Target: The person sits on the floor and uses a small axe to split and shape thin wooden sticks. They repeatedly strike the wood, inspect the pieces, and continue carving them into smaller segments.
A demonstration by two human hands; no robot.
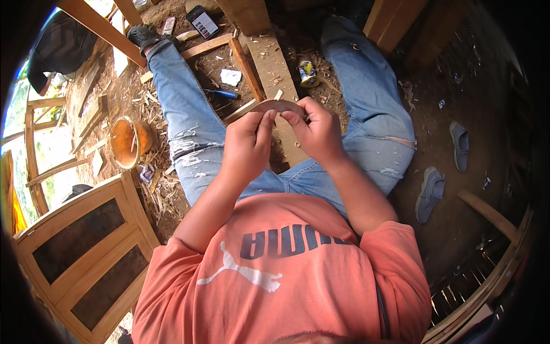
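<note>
The left hand [249, 139] and right hand [318, 131] pinched a curved brown piece [279, 105], its ends hidden in their grip

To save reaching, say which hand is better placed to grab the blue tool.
Probably the left hand: it is nearer the blue tool than the right hand, though both hold the curved brown piece.

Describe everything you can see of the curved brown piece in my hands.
The curved brown piece looks thin and dark reddish-brown, its far edge bowed in a smooth arc. It lies crosswise, gripped by the left hand and the right hand, both thumbs toward its near side. Fingers hide part of it, so its full outline and material can't be told.
</note>
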